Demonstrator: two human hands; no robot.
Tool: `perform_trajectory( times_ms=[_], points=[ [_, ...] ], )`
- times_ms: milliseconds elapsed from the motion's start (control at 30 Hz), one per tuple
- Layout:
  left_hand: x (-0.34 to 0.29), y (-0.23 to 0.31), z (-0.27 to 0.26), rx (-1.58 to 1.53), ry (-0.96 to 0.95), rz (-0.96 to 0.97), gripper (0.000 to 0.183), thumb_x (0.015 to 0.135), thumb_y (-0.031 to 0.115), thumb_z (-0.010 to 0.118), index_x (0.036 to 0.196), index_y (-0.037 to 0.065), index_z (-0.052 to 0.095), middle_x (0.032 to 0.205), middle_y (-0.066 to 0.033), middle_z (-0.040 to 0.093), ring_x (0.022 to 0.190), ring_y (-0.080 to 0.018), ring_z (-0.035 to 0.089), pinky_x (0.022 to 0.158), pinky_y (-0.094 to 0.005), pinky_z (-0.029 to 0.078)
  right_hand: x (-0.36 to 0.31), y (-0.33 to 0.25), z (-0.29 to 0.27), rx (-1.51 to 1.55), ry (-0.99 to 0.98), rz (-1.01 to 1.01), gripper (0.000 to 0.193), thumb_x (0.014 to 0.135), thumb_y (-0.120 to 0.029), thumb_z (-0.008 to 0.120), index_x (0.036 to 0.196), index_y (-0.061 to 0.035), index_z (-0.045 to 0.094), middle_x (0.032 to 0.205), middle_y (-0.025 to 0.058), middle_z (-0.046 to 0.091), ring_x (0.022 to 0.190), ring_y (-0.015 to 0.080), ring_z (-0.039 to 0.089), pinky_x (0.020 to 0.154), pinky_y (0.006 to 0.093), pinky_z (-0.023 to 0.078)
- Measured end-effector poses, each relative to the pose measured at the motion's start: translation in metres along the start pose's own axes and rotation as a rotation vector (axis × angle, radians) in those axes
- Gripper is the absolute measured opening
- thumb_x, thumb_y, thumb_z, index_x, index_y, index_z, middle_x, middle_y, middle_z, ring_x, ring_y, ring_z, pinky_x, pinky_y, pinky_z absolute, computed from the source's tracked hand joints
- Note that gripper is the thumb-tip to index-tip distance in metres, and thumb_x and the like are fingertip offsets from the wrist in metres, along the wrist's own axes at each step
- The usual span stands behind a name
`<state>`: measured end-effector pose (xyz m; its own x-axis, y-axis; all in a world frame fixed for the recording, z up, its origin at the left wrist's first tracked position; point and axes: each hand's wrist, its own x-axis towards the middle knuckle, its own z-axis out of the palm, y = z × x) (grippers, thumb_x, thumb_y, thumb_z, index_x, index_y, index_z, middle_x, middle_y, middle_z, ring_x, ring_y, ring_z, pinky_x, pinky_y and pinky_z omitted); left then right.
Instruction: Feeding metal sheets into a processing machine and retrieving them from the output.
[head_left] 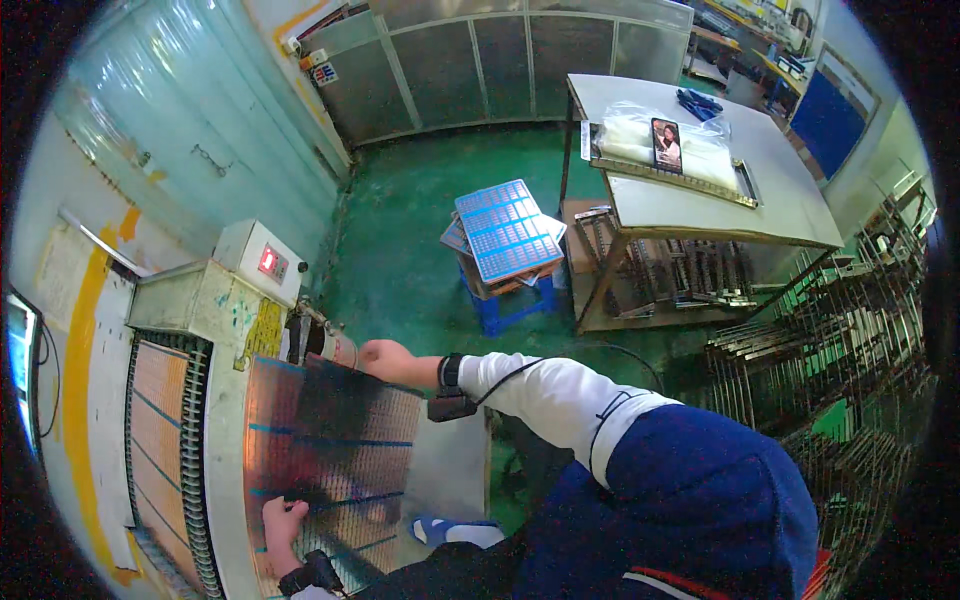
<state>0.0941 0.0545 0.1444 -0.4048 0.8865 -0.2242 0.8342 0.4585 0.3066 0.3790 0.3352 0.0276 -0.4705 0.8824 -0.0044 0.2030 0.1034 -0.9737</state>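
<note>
My right hand (388, 362) is closed at the upper edge of a thin, dark-looking panel (345, 395), with the arm reaching across from the right. Lower down, my left hand (284, 520) has its fingers curled and pinched together at the panel's lower left; the exact grip is too small to make out. Beneath and around it shows a copper-coloured panel (270, 400) with blue cross stripes and rows of small marks. Beside my right fingers sits a pale round part (340, 350), partly hidden.
A machine bed with roller chains (190, 430) carries another copper panel at left, below a control box (262, 262). Ahead, patterned panels (505, 225) are stacked on a blue stool (515, 305). A table (680, 205) holds a phone (667, 146). Metal racks (850, 350) crowd the right.
</note>
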Motion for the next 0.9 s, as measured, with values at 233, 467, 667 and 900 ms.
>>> perform_trajectory(
  times_ms=[233,467,667,900],
  points=[
    [-0.007,0.016,-0.018,0.083,0.005,-0.02,0.03,0.067,0.018,0.076,0.085,-0.003,0.066,0.081,-0.0187,0.067,0.076,-0.0298,0.065,0.07,-0.0369,0.049,-0.057,0.173,-0.029,-0.809,-0.389,-0.265,0.013,0.072,-0.016,0.059,0.076,-0.0064,0.067,0.076,0.0145,0.066,0.071,0.0345,0.062,0.062,0.0443,0.05],
    [-0.039,0.005,-0.067,-0.401,0.305,-0.13,0.033,0.08,0.023,0.071,0.098,-0.003,0.062,0.094,-0.0124,0.064,0.086,-0.0218,0.059,0.08,-0.0365,0.045,-0.147,0.206,-0.06,-0.56,-0.276,0.328,0.021,0.073,-0.016,0.058,0.085,-0.0058,0.071,0.084,0.0164,0.068,0.081,0.0353,0.064,0.072,0.0444,0.05],
    [-0.049,-0.061,-0.085,-1.186,0.775,-0.247,0.031,0.091,0.025,0.06,0.11,0.001,0.062,0.072,0.0038,0.046,0.062,-0.0061,0.043,0.057,-0.0219,0.037,-0.142,0.171,-0.065,-0.536,-0.339,0.465,0.023,0.073,-0.015,0.057,0.088,-0.0062,0.072,0.084,0.0168,0.068,0.081,0.0335,0.065,0.07,0.0428,0.051],
    [-0.05,-0.133,-0.082,-0.349,1.212,0.032,0.05,0.09,0.019,0.058,0.138,0.011,0.047,0.091,-0.0049,0.061,0.075,-0.0116,0.055,0.063,-0.0253,0.046,-0.138,0.177,-0.067,-0.561,-0.393,0.328,0.021,0.074,-0.013,0.056,0.087,-0.0059,0.072,0.084,0.015,0.069,0.079,0.0332,0.064,0.07,0.0436,0.051]
  ],
)
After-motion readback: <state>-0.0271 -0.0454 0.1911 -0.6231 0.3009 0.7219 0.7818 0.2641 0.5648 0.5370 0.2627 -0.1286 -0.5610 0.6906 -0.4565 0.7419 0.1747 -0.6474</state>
